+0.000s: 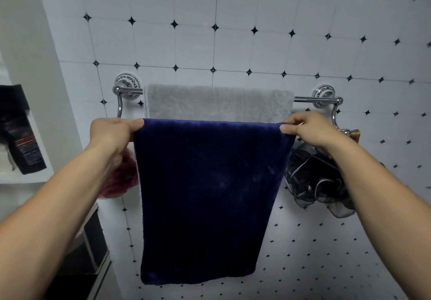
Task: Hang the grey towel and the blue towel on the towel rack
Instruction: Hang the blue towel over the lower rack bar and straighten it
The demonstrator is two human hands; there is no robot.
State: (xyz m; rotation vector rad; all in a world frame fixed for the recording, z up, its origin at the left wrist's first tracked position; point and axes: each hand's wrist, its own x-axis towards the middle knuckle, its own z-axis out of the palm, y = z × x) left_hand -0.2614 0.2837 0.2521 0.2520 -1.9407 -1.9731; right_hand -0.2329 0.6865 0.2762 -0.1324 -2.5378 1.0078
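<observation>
A chrome towel rack with two bars is fixed to the tiled wall. The grey towel hangs folded over its rear bar. In front of it the blue towel drapes down from the front bar, which it hides. My left hand pinches the blue towel's top left corner with thumb on top. My right hand pinches its top right corner the same way. The towel's top edge runs straight and level between both hands.
A pink bath sponge hangs below the rack's left end, a black mesh sponge below the right end. At the left, a white shelf holds a dark packet. A dark cabinet stands at lower left.
</observation>
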